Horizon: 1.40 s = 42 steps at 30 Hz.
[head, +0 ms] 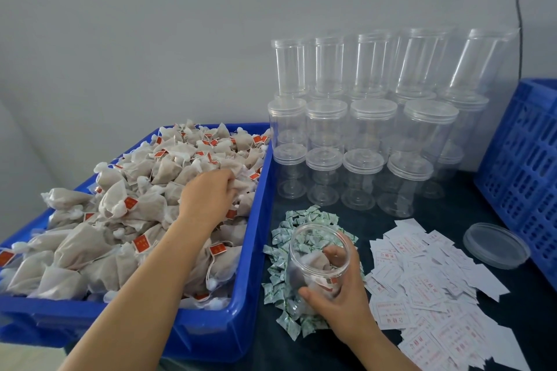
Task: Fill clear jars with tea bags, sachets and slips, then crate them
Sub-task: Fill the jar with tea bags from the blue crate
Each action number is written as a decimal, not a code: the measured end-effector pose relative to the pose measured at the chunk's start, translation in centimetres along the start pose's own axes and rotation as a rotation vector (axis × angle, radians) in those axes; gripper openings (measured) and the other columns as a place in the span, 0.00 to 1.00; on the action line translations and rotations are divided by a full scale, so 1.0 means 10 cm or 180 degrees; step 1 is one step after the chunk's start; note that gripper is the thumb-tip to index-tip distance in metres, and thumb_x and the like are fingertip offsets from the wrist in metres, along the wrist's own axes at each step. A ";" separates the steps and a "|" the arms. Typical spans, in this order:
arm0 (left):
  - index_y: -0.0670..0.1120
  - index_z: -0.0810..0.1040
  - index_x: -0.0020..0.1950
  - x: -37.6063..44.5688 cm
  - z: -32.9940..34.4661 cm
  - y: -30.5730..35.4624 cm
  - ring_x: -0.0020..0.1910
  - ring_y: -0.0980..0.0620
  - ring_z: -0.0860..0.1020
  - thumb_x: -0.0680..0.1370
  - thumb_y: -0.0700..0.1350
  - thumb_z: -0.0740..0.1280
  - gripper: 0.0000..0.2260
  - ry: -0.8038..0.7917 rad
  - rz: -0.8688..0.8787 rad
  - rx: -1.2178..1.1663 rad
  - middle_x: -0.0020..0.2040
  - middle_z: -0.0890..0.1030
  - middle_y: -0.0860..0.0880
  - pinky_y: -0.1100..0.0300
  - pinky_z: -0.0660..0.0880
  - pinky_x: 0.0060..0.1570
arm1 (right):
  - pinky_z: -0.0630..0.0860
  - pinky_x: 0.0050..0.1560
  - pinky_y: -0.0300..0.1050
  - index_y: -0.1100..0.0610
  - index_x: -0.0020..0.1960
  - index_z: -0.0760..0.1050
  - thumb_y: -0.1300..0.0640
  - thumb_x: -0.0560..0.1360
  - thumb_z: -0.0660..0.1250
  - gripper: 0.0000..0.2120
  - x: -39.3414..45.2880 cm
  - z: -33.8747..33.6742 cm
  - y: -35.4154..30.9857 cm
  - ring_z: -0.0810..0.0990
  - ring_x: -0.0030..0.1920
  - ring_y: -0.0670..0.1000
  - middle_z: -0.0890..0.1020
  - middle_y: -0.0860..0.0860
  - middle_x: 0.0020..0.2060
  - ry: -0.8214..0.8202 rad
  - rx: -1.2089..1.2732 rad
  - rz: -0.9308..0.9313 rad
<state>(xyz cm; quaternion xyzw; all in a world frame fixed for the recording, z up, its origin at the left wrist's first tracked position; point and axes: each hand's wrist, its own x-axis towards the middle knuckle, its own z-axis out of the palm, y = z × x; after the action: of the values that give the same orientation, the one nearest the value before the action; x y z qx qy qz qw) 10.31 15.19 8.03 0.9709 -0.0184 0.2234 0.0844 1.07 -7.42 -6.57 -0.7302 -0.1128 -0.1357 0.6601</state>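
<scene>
Left hand point(211, 190) grabbing tea bags point(126, 220) in blue bin point(256, 250); right hand point(340, 289) gripping open jar point(316, 253) over sachets point(280, 289), beside slips point(422, 280), loose lid point(494, 245), stacked jars point(361, 117), crate point(524, 159).

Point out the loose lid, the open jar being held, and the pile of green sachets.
loose lid point(495, 245), head view, flat top of the lid.
open jar point(313, 250), head view, clear side wall.
green sachets point(278, 277), head view, left of the pile.

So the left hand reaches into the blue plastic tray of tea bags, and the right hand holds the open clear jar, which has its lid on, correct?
Not quite. In the head view the clear jar in the right hand has no lid; a loose clear round lid lies on the dark table. The left hand does reach into the blue plastic tray.
</scene>
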 end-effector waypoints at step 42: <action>0.46 0.78 0.45 -0.60 -0.14 1.02 0.45 0.54 0.78 0.75 0.41 0.69 0.01 -0.1194 0.1241 -0.2018 0.44 0.79 0.51 0.56 0.76 0.49 | 0.78 0.53 0.35 0.36 0.72 0.63 0.57 0.63 0.79 0.44 0.04 0.02 0.01 0.79 0.63 0.46 0.77 0.41 0.62 0.0036 0.0388 -0.0091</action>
<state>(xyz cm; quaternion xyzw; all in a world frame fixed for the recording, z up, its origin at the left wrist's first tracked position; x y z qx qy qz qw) 3.52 5.35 8.26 0.8990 -0.2849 0.0378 0.3304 1.53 -7.23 -6.51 -0.6861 -0.1277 -0.1421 0.7020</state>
